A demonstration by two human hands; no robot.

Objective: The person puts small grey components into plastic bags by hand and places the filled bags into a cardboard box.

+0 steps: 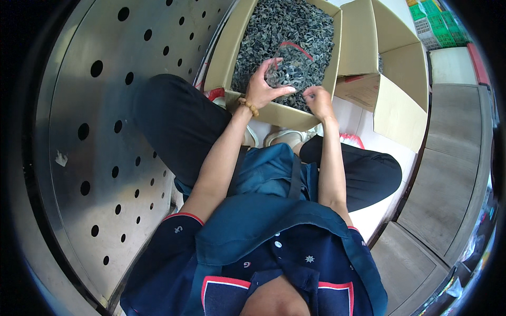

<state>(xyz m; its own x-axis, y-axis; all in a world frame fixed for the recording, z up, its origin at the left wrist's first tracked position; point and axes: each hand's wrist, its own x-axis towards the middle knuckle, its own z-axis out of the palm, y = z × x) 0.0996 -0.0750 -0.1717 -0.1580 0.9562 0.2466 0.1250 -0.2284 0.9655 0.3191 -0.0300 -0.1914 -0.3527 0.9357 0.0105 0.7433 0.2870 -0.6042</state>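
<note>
My left hand (264,87) holds a clear plastic zip bag (290,67) with a red strip along its top edge; dark dried pieces, perhaps wood ear fungus, show in it. Below and around the bag, an open cardboard box (276,112) holds a deep heap of the same dark dried pieces (284,23). Just right of the bag, my right hand (319,102) is over the box's near right corner with its fingers curled together. Whether something small is pinched in those fingers cannot be told.
A second open cardboard box (399,67) stands to the right, its flaps spread. A perforated metal panel (102,118) rises on the left. Grey cabinet doors (442,158) line the right side. Green printed packages (437,27) are at the upper right. A red and white plastic bag (352,140) lies by my knee.
</note>
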